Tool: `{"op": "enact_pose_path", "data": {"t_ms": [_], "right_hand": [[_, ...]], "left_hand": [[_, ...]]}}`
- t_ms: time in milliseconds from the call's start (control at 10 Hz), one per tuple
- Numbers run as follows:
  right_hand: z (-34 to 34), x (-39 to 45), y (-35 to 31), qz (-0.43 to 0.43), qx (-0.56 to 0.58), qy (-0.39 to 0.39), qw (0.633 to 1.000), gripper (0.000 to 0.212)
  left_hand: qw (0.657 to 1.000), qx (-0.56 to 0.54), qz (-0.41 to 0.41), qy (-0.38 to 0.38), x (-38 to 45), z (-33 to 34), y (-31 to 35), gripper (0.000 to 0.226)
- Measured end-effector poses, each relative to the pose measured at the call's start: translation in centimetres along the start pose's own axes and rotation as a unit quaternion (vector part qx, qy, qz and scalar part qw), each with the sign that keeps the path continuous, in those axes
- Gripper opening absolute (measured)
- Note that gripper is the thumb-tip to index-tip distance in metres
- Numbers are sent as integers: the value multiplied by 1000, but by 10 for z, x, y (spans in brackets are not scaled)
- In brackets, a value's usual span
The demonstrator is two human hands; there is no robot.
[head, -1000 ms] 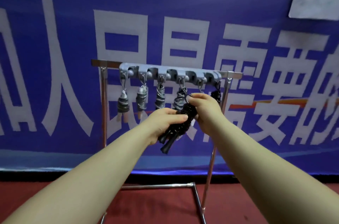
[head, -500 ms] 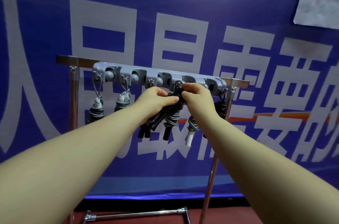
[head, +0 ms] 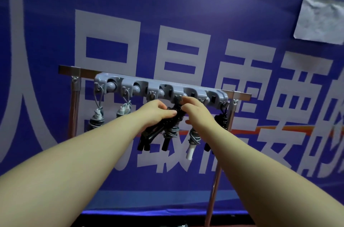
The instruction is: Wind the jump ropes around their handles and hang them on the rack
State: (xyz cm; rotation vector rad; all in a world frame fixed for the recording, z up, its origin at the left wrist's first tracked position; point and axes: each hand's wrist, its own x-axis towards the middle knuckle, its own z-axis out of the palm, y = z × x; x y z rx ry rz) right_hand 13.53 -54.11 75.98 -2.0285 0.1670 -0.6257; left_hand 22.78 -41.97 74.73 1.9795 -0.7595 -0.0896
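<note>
Since half a second before, both hands had barely shifted against the grey hook strip (head: 162, 87), holding the same black bundle under it, while the view had edged a little rightward along the rack.

Nearest, two bare forearms reached up toward the strip. Beneath the strip, the left hand (head: 154, 113) curled its fingers round the wound black jump rope (head: 167, 124), whose handles pointed down and left. Just right of it, the right hand (head: 197, 111) pinched the rope's top loop against a hook near the strip's middle; whether the loop had caught could not be told.

Other wound grey ropes (head: 95, 117) hung from hooks at the strip's left end, more behind the hands, and a black one (head: 221, 118) at its right end. The strip sat on a chrome rack (head: 74, 96). Behind the strip hung a blue banner (head: 186, 12) with large pale characters and a grey patch (head: 320, 20) above right.
</note>
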Motion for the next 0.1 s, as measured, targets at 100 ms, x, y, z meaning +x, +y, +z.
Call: {"op": "enact_pose_path", "data": {"t_ms": [100], "right_hand": [[-5, -11, -1, 42, -7, -10, 999, 49]], "left_hand": [[997, -51, -52, -27, -11, 3, 0, 37]]}}
